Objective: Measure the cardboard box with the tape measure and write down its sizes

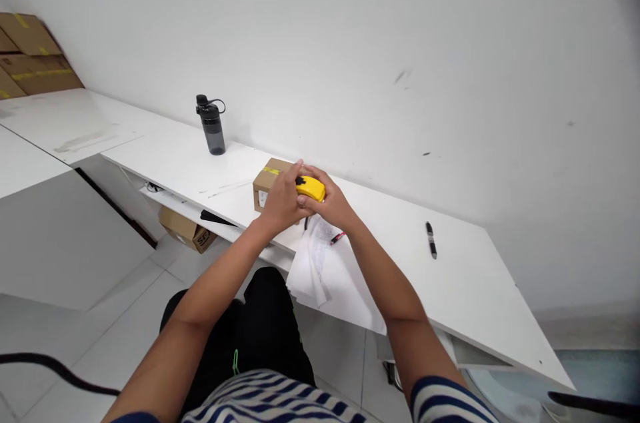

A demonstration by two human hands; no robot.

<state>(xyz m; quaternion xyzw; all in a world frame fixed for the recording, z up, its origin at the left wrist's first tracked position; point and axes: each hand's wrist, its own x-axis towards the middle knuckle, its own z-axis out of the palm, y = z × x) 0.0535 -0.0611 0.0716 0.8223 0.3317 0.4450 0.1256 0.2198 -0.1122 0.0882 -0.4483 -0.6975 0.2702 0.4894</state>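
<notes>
My right hand (pixel 331 201) is wrapped round a rounded yellow tape measure (pixel 313 189) with black on its near-left end. My left hand (pixel 283 197) meets it from the other side, its fingers closed at the black end. Its fingertips are partly hidden. Just behind and left of my left hand sits a small cardboard box (pixel 265 177) with yellow tape on top and a white label on its side. Below my hands, crumpled clear plastic wrap (pixel 320 246) lies over white paper sheets (pixel 350 283) that overhang the front edge. A red and black pen (pixel 337 237) rests there.
A dark water bottle (pixel 213 126) stands on the white desk (pixel 400 229) at left, near the wall. A black pen (pixel 431 240) lies at right. Below the desk is a cardboard box (pixel 187 228); stacked cartons (pixel 37 56) stand at far left.
</notes>
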